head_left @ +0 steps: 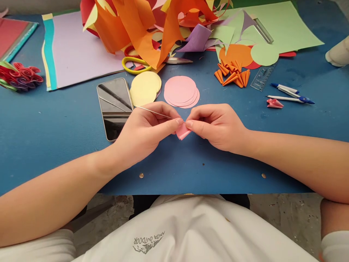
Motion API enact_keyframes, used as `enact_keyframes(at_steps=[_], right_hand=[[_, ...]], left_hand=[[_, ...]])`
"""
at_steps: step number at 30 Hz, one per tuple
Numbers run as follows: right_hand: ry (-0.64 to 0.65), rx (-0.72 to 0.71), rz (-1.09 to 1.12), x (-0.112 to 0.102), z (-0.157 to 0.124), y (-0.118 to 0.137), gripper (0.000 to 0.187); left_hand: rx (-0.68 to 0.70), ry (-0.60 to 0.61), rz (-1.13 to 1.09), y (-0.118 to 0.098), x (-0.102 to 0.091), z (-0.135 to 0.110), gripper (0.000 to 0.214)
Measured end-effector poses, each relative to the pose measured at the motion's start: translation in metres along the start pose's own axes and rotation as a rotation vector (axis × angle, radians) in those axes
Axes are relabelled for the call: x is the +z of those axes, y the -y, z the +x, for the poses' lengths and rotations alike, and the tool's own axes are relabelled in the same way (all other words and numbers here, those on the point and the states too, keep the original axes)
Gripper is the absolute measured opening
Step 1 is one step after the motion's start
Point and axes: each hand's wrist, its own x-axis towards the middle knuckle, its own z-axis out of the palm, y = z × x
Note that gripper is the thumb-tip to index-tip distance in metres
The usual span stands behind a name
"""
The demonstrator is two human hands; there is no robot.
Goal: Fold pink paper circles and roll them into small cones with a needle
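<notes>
My left hand (149, 127) is closed in a pinch, thumb against fingers, on a small piece of folded pink paper (183, 132). On the other side of that paper, my right hand (218, 125) pinches it too, and the fingertips of both hands nearly touch. A thin pale rod (152, 111) runs across the left fingers to the paper's top edge; I cannot tell whether it is wire or a stick. Just beyond my hands lie a stack of pink paper circles (181, 90) and a stack of yellow paper circles (144, 89).
A phone (112, 105) lies beside my left wrist. Scissors (139, 65) rest under orange paper scraps (133, 25). To the right are orange paper cones (234, 74), a clear ruler (263, 77), pens (290, 99) and a small pink folded piece (275, 103). Rolled paper flowers (21, 75) sit far left.
</notes>
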Motion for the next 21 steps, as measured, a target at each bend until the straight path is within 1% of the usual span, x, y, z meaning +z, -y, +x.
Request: enact_keyframes(at_steps=[6,13,18,21], right_hand=[[-0.015,-0.03,0.013,0.0019,-0.001,-0.002,0.02],[-0.016,-0.07,0.072,0.0051,0.0001,-0.0016,0.033],[0.003,-0.101,0.142,0.0058,-0.0001,-0.0031,0.031],[-0.009,-0.113,0.104,0.0048,-0.0009,-0.003,0.031]], left_hand=[[-0.05,-0.002,-0.101,-0.0003,0.0019,-0.0019,0.016],[-0.077,-0.066,-0.18,-0.001,0.0044,-0.0018,0.026],[-0.106,-0.052,-0.188,-0.0001,0.0054,-0.0024,0.024],[-0.115,-0.048,-0.194,-0.0001,0.0048,-0.0024,0.026]])
